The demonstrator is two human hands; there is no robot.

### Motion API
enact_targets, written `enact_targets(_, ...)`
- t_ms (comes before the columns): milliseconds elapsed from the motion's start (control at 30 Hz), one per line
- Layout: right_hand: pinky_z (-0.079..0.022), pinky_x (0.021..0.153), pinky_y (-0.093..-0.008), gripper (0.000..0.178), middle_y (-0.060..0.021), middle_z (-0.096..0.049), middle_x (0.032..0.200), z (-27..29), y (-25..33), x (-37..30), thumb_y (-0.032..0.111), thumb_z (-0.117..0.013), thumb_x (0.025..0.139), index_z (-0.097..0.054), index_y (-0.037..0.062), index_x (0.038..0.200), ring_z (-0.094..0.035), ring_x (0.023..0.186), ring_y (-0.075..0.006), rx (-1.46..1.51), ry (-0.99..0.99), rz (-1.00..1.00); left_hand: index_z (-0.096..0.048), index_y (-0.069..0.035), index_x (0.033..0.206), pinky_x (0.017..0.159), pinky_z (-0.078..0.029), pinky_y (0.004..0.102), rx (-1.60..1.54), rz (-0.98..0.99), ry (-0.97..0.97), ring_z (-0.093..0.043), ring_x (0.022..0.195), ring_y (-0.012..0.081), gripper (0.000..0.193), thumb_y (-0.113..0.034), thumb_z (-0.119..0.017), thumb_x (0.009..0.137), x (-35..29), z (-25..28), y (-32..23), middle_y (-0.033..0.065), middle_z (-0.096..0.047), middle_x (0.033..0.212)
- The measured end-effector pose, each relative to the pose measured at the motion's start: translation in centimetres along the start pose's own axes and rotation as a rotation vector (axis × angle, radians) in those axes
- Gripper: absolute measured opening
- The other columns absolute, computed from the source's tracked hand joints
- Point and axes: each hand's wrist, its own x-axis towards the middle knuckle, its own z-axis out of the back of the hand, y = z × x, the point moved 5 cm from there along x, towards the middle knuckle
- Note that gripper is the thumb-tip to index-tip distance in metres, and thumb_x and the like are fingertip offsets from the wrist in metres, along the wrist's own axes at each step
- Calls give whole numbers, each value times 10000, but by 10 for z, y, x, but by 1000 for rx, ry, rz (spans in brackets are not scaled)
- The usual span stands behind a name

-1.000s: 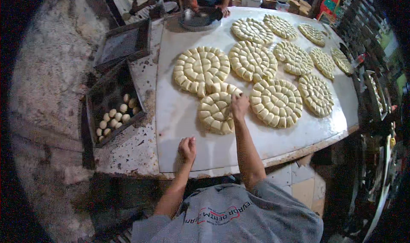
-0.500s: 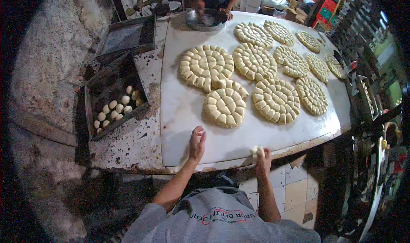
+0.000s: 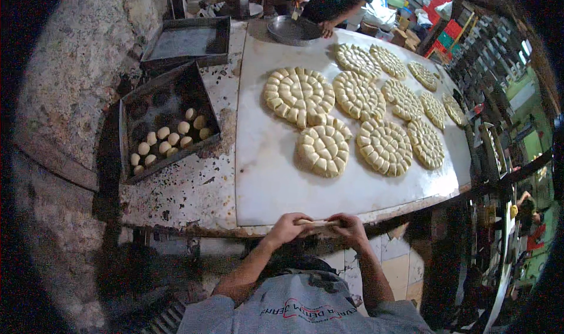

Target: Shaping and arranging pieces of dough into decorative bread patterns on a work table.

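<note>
Both my hands meet over the front edge of the white worktop (image 3: 282, 193), with a small stretched strip of pale dough (image 3: 318, 223) between them. My left hand (image 3: 286, 228) pinches one end of it, and my right hand (image 3: 351, 229) closes on the other. Beyond my hands lie several flat rounds of dough cut into small segments. Nearest is a smaller round (image 3: 324, 152), touching a larger round (image 3: 298, 94) behind it. To its right sits another cut round (image 3: 385, 147).
A dark metal tray (image 3: 124, 140) at the left holds several dough balls (image 3: 173, 139). Behind it stands another metal tray (image 3: 187, 41). At the far edge, a co-worker's hand (image 3: 326, 29) touches a round metal pan (image 3: 294, 29). Tiled floor (image 3: 396, 269) shows below the worktop.
My hands were apart, the left one empty and open and the right one holding a dough lump. Now they are together, stretching dough between them. The co-worker's arms have shifted at the pan.
</note>
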Motion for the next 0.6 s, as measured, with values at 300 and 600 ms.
enact_targets(300, -355, 831, -439, 327, -140, -478, 991, 93, -139, 12, 185, -581, 778, -478, 44, 1056, -454, 936, -302, -768, -415, 374, -605, -63, 926, 795, -416, 402, 916, -290, -468, -486, 935, 270, 397, -386, -683, 708, 4, 62, 35, 123, -534, 944)
enact_targets(600, -354, 825, -449, 183, -168, -522, 892, 89, -78, 112, 120, -595, 729, -539, 22, 873, -456, 885, -349, -666, -754, 459, -567, -50, 681, 664, -418, 423, 791, -211, -980, -522, 770, 332, 93, -102, -615, 621, 132, 30, 20, 144, -557, 827)
